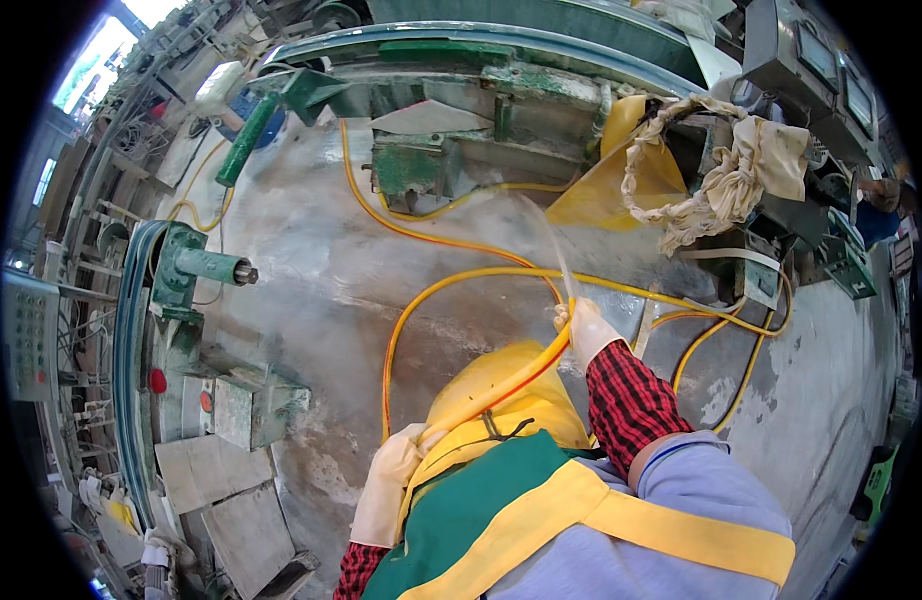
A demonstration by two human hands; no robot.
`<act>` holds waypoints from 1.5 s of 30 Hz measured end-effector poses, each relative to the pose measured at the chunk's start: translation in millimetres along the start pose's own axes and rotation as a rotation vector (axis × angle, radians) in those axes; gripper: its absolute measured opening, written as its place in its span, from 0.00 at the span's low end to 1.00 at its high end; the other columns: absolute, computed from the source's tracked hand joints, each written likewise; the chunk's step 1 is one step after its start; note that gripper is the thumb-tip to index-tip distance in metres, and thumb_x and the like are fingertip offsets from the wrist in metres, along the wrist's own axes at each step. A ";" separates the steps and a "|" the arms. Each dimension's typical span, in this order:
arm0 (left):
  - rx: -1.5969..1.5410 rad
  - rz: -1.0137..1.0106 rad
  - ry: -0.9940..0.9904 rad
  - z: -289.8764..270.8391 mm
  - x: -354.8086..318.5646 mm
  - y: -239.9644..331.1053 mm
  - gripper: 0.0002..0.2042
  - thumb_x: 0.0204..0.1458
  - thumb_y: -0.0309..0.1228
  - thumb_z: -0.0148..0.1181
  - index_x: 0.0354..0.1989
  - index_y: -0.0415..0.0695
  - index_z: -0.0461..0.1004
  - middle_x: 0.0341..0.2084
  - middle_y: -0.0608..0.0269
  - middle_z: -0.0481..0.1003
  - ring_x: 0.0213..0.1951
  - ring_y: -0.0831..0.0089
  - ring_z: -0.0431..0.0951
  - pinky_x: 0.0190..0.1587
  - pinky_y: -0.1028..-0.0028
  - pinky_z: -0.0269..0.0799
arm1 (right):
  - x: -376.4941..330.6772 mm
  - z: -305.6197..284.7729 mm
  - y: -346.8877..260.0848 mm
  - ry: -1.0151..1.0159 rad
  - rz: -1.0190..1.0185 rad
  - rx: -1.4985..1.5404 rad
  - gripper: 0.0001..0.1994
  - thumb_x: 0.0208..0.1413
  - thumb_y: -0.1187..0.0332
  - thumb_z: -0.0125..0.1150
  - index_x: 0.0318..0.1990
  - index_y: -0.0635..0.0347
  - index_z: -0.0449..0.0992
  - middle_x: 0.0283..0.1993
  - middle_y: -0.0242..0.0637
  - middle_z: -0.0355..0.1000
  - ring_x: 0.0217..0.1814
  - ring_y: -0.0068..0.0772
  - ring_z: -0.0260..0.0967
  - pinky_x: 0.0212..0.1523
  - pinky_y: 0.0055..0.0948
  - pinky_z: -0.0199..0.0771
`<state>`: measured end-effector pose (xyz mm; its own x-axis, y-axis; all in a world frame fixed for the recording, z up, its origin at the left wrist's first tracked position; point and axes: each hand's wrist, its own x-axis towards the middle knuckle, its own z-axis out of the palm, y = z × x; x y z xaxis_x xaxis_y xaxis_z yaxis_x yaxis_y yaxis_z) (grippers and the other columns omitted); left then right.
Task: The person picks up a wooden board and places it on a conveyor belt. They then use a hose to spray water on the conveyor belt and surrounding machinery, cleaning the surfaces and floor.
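Right hand (588, 333), in a pale glove, with its fingers (566, 318) clenched around the yellow hose (501, 385) near its spraying end. The hose passes through the fist; a thin jet of water (546, 240) leaves just above the fingers and runs up and away toward the green machine (451, 140). Below the fist the hose slants down and to the left across the yellow apron (501, 400), reaching the left hand (391, 480).

Left hand, also gloved, lies low against the apron's left edge, with the hose touching it at the top of the glove; whether these fingers close on the hose cannot be told.

Beyond the right fingers, more loops of hose lie on the wet stone slab (321, 270), curving left of the fist and trailing off to its right. Further above and to the right of the fist hang a yellow sheet (621, 180) and a bundle of pale rags (721, 180). Well to the left of both hands stand a green shaft (206, 265) and a stack of grey stone blocks (231, 490). The red checked sleeve (631, 395) covers the right forearm.
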<state>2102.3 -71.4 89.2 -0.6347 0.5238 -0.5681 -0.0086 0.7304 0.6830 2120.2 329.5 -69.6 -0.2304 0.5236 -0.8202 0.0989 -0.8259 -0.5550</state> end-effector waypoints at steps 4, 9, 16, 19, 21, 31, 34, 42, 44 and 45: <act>-0.058 0.005 0.012 -8.1 -16.2 -27.8 0.18 0.58 0.43 0.58 0.45 0.39 0.77 0.36 0.52 0.79 0.39 0.63 0.78 0.42 0.69 0.71 | -21.6 9.4 16.6 0.084 0.038 0.061 0.12 0.62 0.63 0.43 0.36 0.61 0.69 0.19 0.39 0.66 0.12 0.27 0.59 0.13 0.30 0.69; -0.878 -0.182 -0.041 -3.8 -29.2 -54.5 0.17 0.58 0.41 0.59 0.44 0.36 0.76 0.36 0.57 0.79 0.38 0.70 0.77 0.41 0.72 0.71 | -42.7 11.1 29.1 0.098 0.009 0.090 0.12 0.63 0.64 0.39 0.38 0.61 0.68 0.19 0.40 0.65 0.12 0.28 0.59 0.13 0.30 0.68; -0.279 -0.103 -0.047 -24.6 -41.7 0.5 0.16 0.59 0.38 0.58 0.45 0.36 0.77 0.36 0.61 0.79 0.37 0.75 0.75 0.40 0.74 0.71 | -45.2 15.0 19.9 0.068 -0.011 0.029 0.12 0.63 0.65 0.37 0.39 0.60 0.67 0.20 0.40 0.66 0.13 0.29 0.60 0.14 0.29 0.68; -0.349 -0.116 0.023 -15.7 -42.9 -0.5 0.15 0.60 0.35 0.57 0.46 0.35 0.76 0.38 0.59 0.78 0.39 0.74 0.76 0.42 0.74 0.72 | -40.0 27.2 19.9 0.008 -0.052 -0.037 0.12 0.63 0.65 0.38 0.39 0.61 0.68 0.22 0.40 0.67 0.14 0.29 0.61 0.15 0.29 0.70; -0.478 -0.139 0.043 -8.2 -37.4 -12.8 0.14 0.59 0.32 0.57 0.47 0.34 0.75 0.39 0.58 0.78 0.40 0.73 0.77 0.43 0.75 0.73 | -31.8 32.6 21.2 -0.058 -0.088 -0.121 0.12 0.63 0.65 0.38 0.39 0.60 0.68 0.23 0.40 0.67 0.14 0.29 0.62 0.15 0.29 0.71; -0.416 -0.178 0.031 10.4 -16.6 -19.7 0.15 0.59 0.35 0.57 0.47 0.37 0.76 0.41 0.57 0.78 0.43 0.70 0.78 0.46 0.74 0.72 | 2.1 52.4 12.0 -0.078 0.010 -0.159 0.12 0.63 0.66 0.38 0.43 0.61 0.67 0.24 0.42 0.69 0.14 0.29 0.61 0.17 0.32 0.73; -0.265 -0.146 0.038 7.3 -15.4 -11.6 0.17 0.58 0.41 0.58 0.47 0.40 0.77 0.40 0.58 0.79 0.43 0.70 0.78 0.46 0.72 0.71 | 5.7 55.2 12.1 -0.074 -0.008 -0.167 0.11 0.62 0.66 0.40 0.45 0.59 0.67 0.23 0.42 0.69 0.13 0.29 0.61 0.18 0.33 0.75; -0.205 -0.125 0.069 11.0 -3.8 -13.5 0.19 0.58 0.43 0.59 0.48 0.40 0.77 0.37 0.57 0.79 0.40 0.69 0.77 0.45 0.73 0.70 | 8.1 57.5 2.4 -0.081 -0.021 -0.247 0.12 0.60 0.66 0.42 0.45 0.61 0.67 0.22 0.42 0.68 0.13 0.28 0.61 0.18 0.34 0.76; -0.275 -0.125 0.053 9.5 -2.6 -2.0 0.19 0.58 0.42 0.59 0.47 0.40 0.77 0.37 0.57 0.79 0.40 0.69 0.77 0.44 0.73 0.70 | 10.8 56.1 0.5 -0.092 -0.032 -0.281 0.12 0.60 0.66 0.42 0.45 0.61 0.67 0.22 0.42 0.68 0.13 0.28 0.61 0.18 0.34 0.76; -0.322 -0.125 0.042 8.9 -1.8 2.7 0.18 0.57 0.42 0.59 0.47 0.39 0.77 0.37 0.57 0.79 0.40 0.70 0.77 0.44 0.73 0.70 | 16.3 55.0 0.2 -0.094 -0.023 -0.292 0.12 0.60 0.66 0.42 0.45 0.61 0.67 0.22 0.41 0.68 0.13 0.28 0.61 0.18 0.34 0.76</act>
<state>2110.3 -66.5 88.0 -0.6443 0.4157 -0.6419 -0.3274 0.6087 0.7228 2063.3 326.3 -75.5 -0.3234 0.5083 -0.7982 0.3633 -0.7121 -0.6007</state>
